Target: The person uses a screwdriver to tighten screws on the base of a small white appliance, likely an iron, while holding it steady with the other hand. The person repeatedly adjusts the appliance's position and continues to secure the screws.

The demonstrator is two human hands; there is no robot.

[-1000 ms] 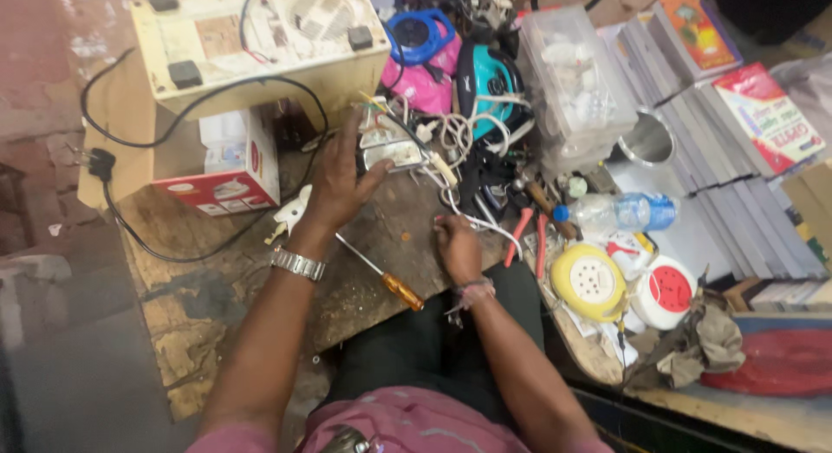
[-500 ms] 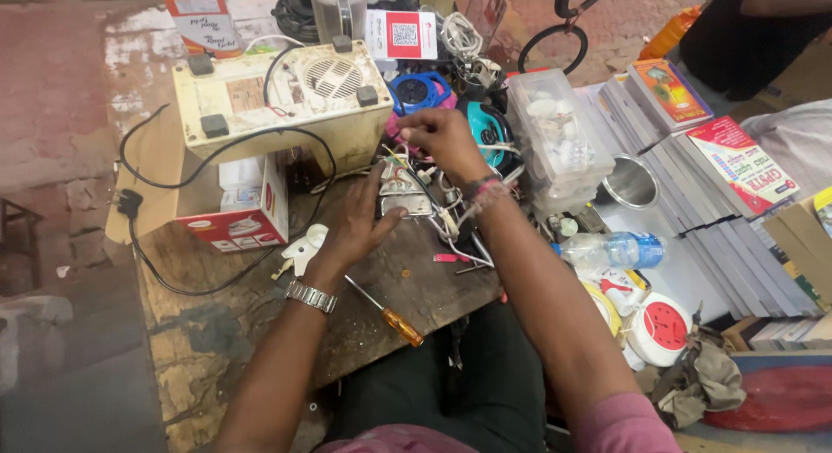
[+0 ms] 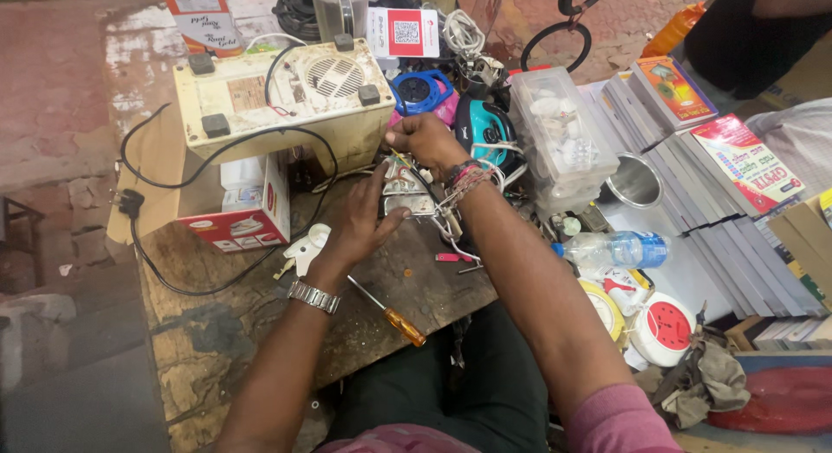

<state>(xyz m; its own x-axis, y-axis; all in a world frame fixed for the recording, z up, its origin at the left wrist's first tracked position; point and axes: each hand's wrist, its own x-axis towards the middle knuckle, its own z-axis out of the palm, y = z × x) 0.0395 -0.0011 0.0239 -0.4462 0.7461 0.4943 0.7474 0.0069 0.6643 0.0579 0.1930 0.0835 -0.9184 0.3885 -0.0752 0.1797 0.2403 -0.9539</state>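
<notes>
L hand (image 3: 360,223) flat, fingers spread; R hand (image 3: 426,141) fingers pinched.

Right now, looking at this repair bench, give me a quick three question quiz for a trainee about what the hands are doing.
1. True or false: the orange-handled screwdriver is gripped in the left hand.
2. Which hand wears the metal wristwatch? A) left B) right C) neither
3. Fill in: the right hand reaches to the top of the small ____ part, which the left hand steadies from below.

Key
1. False: it lies loose on the wooden bench, between the forearms.
2. A. The right wrist carries thread bands instead.
3. Wired metal: it sits in front of the cream box-shaped appliance.
</notes>
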